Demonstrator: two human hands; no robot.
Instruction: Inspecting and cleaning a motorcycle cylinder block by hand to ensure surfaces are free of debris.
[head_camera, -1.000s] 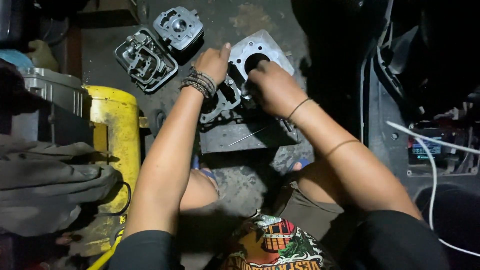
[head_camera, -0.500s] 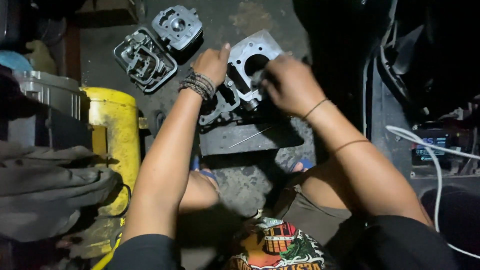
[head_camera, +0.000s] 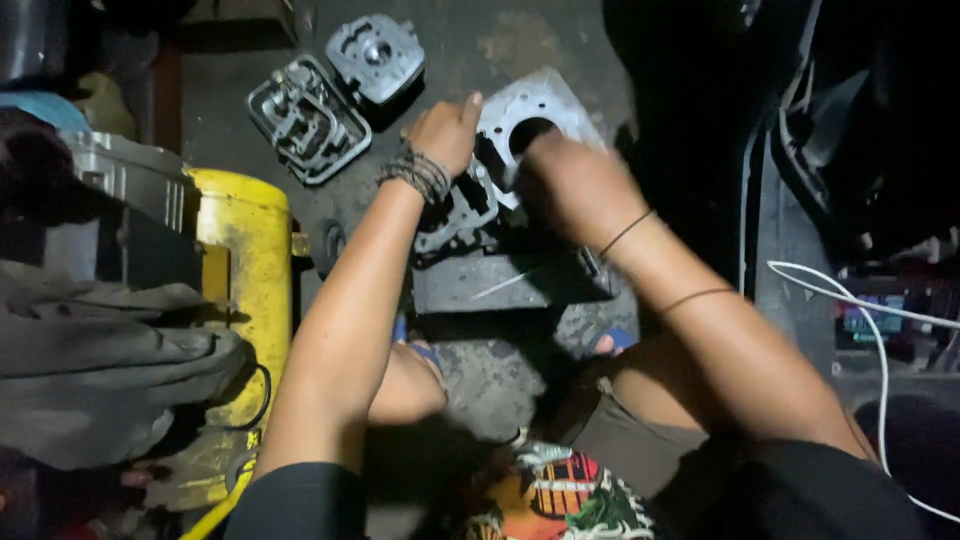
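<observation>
- Engine cylinder block (head_camera: 530, 120) sits on the floor at 12 o'clock, unmoved since a second ago.
- Left hand (head_camera: 445, 130) grips its left edge as before.
- Right hand (head_camera: 575, 185) has slid off the bore toward 5 o'clock; blurred, its grip cannot be told.

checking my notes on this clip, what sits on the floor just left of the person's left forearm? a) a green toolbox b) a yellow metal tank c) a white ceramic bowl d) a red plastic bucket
b: a yellow metal tank lies on the floor beside the left forearm, while the left hand rests on the grey metal engine cylinder block.
</observation>
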